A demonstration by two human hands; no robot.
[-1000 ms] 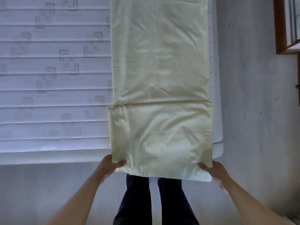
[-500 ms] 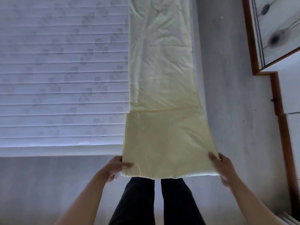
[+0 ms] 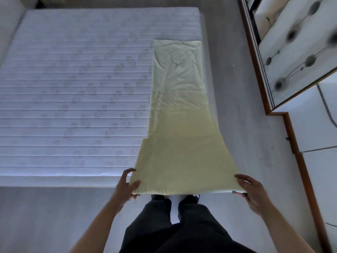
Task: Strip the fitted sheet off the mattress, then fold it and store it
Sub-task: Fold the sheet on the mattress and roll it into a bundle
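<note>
Pale yellow cotton-like cloth, the fitted sheet (image 3: 179,114), is folded into a long narrow strip and shown from the head view. Its far end lies flat along the right-hand edge of the bare mattress (image 3: 76,92); its near end is lifted clear of the bed and stretched wide over the person's legs. The left hand (image 3: 127,187) makes a pinching grip on the near left corner: the thumb lies on top of the cloth, the other fingers curl beneath the edge, and the index finger stands raised just off the corner. The right hand (image 3: 253,193) holds the near right corner in a like grip, with fingers laid over the top of the sheet and the thumb tucked under the hem. Between the two hands the near edge runs almost straight, and a fold line crosses the strip where a doubled layer begins on its left side. The mattress is white, quilted in horizontal bands with a faint square pattern, and carries nothing but the sheet. Grey floor (image 3: 242,110) separates the bed from a wardrobe (image 3: 284,52) at the right, which has a dark wooden frame and pale door panels with dark round motifs; its inside is not visible. Dark trousers (image 3: 175,229) fill the lower centre.
</note>
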